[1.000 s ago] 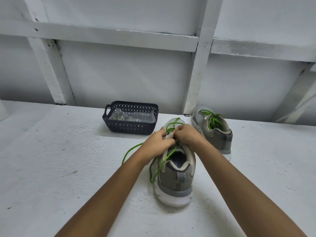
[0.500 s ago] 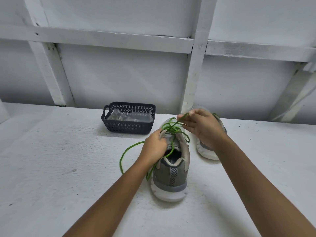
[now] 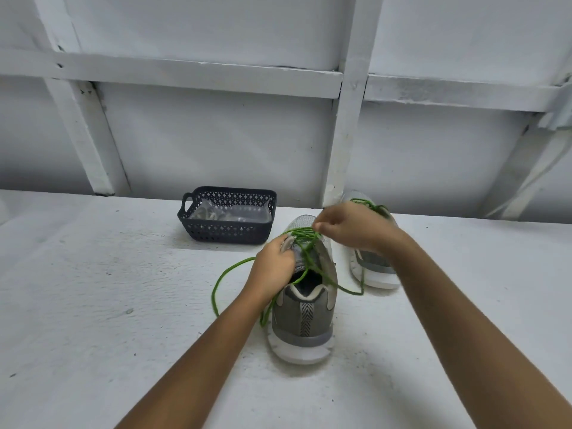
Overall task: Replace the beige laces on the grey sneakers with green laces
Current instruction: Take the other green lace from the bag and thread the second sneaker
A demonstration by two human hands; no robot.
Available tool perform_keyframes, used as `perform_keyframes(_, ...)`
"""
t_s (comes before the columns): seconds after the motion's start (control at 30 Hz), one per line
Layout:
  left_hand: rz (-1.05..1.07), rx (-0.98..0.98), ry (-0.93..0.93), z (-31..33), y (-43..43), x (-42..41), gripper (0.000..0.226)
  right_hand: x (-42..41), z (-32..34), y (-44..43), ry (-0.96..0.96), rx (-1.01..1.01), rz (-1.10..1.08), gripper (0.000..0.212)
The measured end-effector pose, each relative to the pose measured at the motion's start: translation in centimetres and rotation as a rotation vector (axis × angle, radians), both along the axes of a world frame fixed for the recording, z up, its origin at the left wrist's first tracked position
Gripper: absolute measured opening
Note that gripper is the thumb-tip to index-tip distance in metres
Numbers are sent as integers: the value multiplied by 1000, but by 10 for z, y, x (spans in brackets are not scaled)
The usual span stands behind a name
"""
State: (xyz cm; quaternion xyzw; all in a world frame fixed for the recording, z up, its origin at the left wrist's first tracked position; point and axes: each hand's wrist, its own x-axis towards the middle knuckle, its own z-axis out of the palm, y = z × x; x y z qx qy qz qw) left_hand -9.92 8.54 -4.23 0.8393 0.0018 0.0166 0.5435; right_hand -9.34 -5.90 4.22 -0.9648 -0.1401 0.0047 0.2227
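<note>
A grey sneaker [image 3: 305, 317] stands heel toward me on the white table, threaded with a green lace [image 3: 226, 275] whose loose ends trail to both sides. My left hand [image 3: 274, 269] grips the sneaker's left eyelet flap near the tongue. My right hand [image 3: 349, 227] hovers above the toe, pinching a strand of the green lace. A second grey sneaker [image 3: 376, 272] with green laces sits behind, mostly hidden by my right hand and forearm.
A dark plastic basket [image 3: 229, 232] holding clear plastic bags stands at the back, left of the sneakers. White wall panels with wooden battens [image 3: 349, 125] rise right behind the table [image 3: 93, 305].
My right hand came off the sneaker's tongue and rose to the right, drawing the green lace up, then dropped slightly. A lace loop now lies to the sneaker's right. My left hand stayed put.
</note>
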Motion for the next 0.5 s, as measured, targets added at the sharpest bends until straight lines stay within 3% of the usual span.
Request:
perform_keyframes(0.13, -14, -7, -8, 1, 1, -1, 40, 26, -30, 29, -56, -304, -3, 22)
perform_keyframes(0.23, -24, -7, -7, 1, 1, 0, 41, 39, -48, 40, -49, -400, -84, 24)
perform_keyframes(0.37, -20, -21, -12, -2, 2, 4, 39, 44, -55, 40, -97, -278, -123, 25)
perform_keyframes(0.5, 1, -24, -5, -5, 1, 4, 36, 29, -45, 19, -132, 86, -101, 14)
